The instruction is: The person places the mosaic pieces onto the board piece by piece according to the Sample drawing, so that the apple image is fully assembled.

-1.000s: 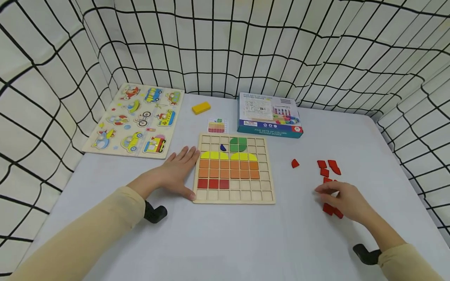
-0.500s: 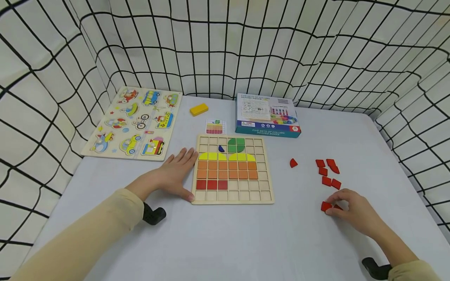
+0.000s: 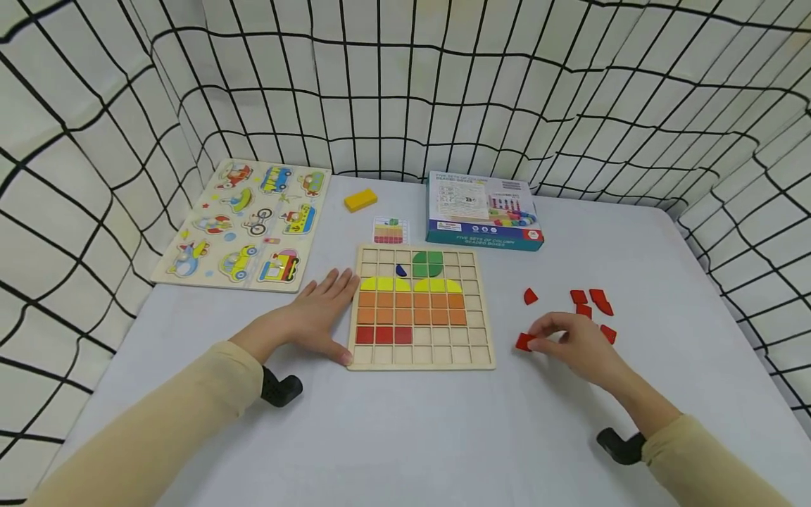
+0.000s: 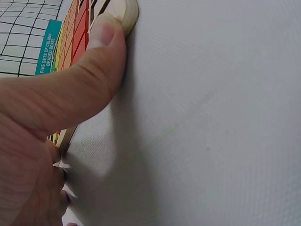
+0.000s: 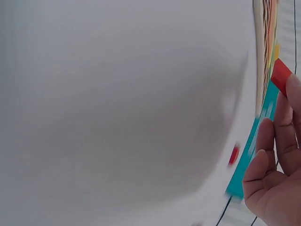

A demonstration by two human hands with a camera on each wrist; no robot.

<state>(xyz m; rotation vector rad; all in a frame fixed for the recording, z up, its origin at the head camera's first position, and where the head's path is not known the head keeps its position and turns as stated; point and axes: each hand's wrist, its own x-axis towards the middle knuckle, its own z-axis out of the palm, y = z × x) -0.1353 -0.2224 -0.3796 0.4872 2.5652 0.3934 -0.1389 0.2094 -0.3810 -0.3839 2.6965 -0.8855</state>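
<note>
The wooden grid board (image 3: 453, 353) holds a row of red tiles, two orange rows, yellow rounded pieces, green leaf-like pieces and a small dark blue piece. My left hand (image 3: 322, 317) lies flat at its left side, fingers spread, with the thumb on the lower left corner. In the left wrist view the thumb (image 4: 89, 77) presses on the board's rim. Right of the board, my right hand (image 3: 579, 346) pinches a red tile (image 3: 523, 342) between thumb and fingers. That red tile (image 5: 281, 75) shows raised above the table in the right wrist view.
Several red pieces (image 3: 583, 310) lie at the right, with one red rounded piece (image 3: 530, 296) nearer the board. Behind stand a pattern card (image 3: 390, 230), a yellow block (image 3: 360, 200) and a teal box (image 3: 485, 211). A vehicle puzzle board (image 3: 241, 225) lies at the left. Black netting (image 3: 405, 98) surrounds the table.
My right hand went to the near red tiles, picked one up and carried it left toward the board. My left hand stayed at the board's edge.
</note>
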